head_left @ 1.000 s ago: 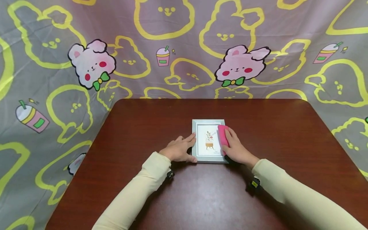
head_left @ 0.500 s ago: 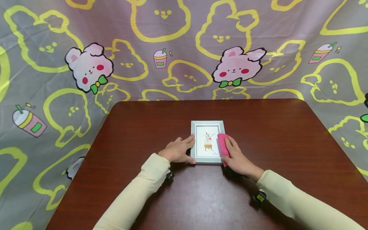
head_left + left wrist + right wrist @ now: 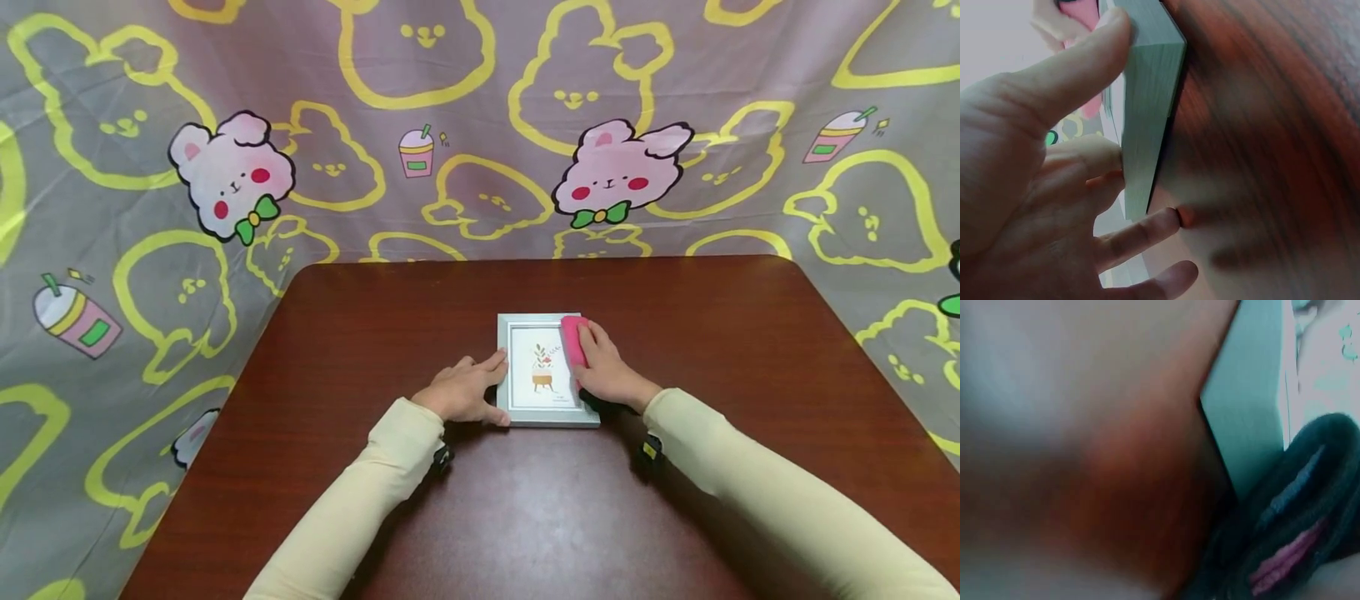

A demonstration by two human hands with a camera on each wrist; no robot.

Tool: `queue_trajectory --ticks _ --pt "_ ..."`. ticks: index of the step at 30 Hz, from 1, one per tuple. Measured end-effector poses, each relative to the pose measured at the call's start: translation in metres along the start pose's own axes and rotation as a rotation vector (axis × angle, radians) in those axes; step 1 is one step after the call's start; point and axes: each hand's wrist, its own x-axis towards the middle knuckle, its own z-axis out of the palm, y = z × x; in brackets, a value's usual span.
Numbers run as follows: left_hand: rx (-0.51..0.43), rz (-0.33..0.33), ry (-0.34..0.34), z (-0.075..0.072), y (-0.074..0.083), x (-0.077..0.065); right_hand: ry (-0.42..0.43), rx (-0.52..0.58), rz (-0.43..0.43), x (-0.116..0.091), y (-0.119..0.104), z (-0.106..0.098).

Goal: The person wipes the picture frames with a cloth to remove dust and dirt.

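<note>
Frame place: a pale grey-green rectangular picture frame (image 3: 543,419) lies flat, face up, on the dark red-brown wooden table (image 3: 480,517).
Frame direction: its long axis runs away from the person; the printed potted plant (image 3: 542,367) has its leaves toward the far table edge and its legs toward the person.
Left hand: this hand (image 3: 459,392) has its fingers spread wide; the thumb rests on the near left corner, and fingers touch the left side.
Right hand: this hand (image 3: 611,371) holds, with bent fingers, a folded pink cloth with dark outer layer (image 3: 573,337).
Cloth direction: it lies over the frame's right border, lengthwise almost along it, its far end reaching the far right corner.
</note>
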Motion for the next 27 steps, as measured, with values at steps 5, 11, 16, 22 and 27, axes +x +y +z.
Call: queue_trajectory --ticks 5,11,16,22,27 --pt "0.004 -0.002 -0.002 0.001 0.0 0.001 -0.035 0.018 0.059 0.025 0.007 -0.008" --pt "0.004 -0.009 0.017 0.001 -0.001 0.002 -0.006 -0.004 0.045 0.038 0.011 -0.008" --pt "0.018 -0.016 0.026 0.001 0.0 0.002 0.002 -0.003 0.048 0.034 0.012 -0.005" --pt "0.02 -0.007 0.016 0.002 0.001 0.002 0.035 -0.001 0.047 0.023 0.008 0.0" --pt "0.011 -0.006 0.014 0.001 0.0 0.001 0.047 -0.015 0.024 0.01 0.005 0.005"
